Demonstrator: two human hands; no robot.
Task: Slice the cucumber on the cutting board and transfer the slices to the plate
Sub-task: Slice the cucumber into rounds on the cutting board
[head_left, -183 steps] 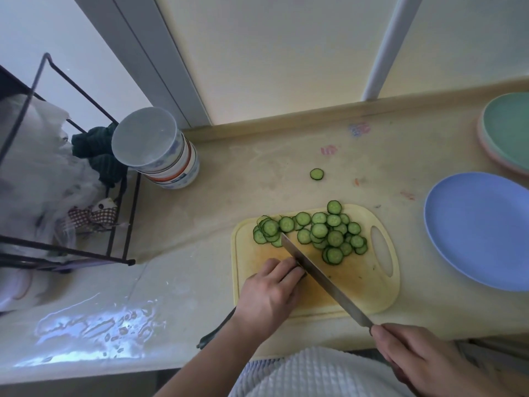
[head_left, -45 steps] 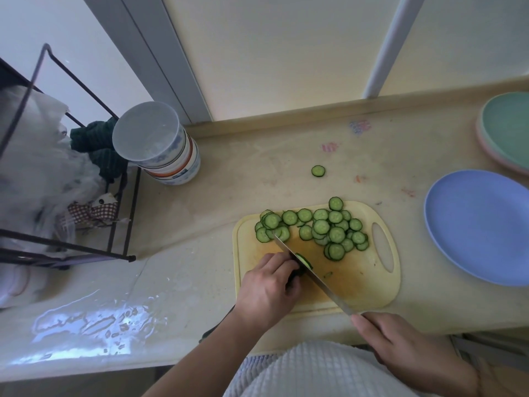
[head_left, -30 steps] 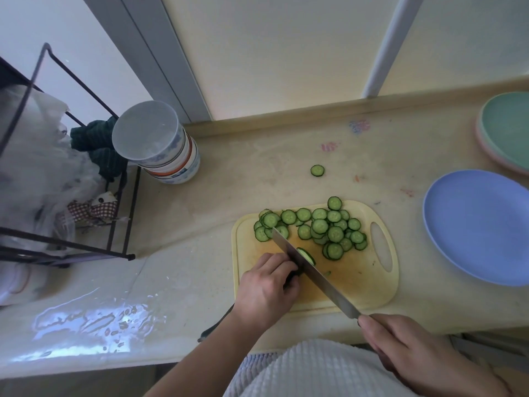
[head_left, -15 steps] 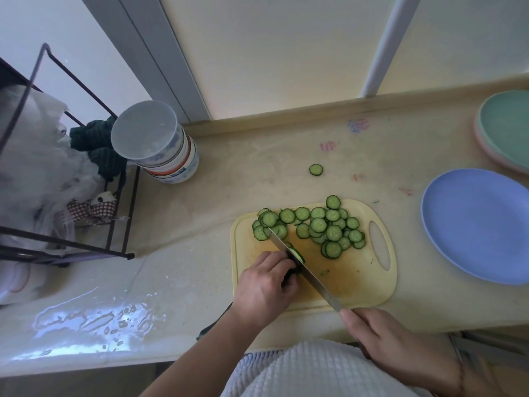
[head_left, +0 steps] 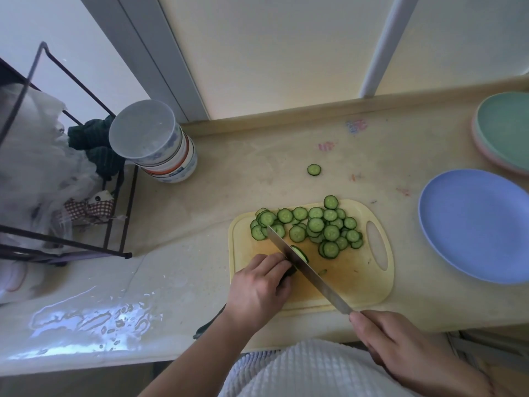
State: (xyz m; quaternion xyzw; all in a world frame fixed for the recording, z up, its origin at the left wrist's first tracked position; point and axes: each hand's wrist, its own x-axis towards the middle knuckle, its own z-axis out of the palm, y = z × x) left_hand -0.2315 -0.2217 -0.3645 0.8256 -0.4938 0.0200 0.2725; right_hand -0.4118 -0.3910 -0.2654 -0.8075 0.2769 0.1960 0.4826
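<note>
At the pale yellow plastic cutting board's [head_left: 369, 285] nine o'clock, the left hand [head_left: 257, 290] curls round the dark green cucumber stub [head_left: 289, 272], steadying it; the right hand [head_left: 400, 348] grips the long steel knife [head_left: 306, 272].

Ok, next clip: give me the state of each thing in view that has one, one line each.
Yellow plastic cutting board: flat on the counter, bearing slices.
Dark green cucumber stub: gripped, nearly used up.
Pile of round cucumber slices: on the board, not yet moved.
Stray cucumber slice: on the counter.
Steel kitchen knife: blade at the stub.
Blue round plate: empty.
Left hand: holds the stub.
Right hand: grips the knife.
</note>
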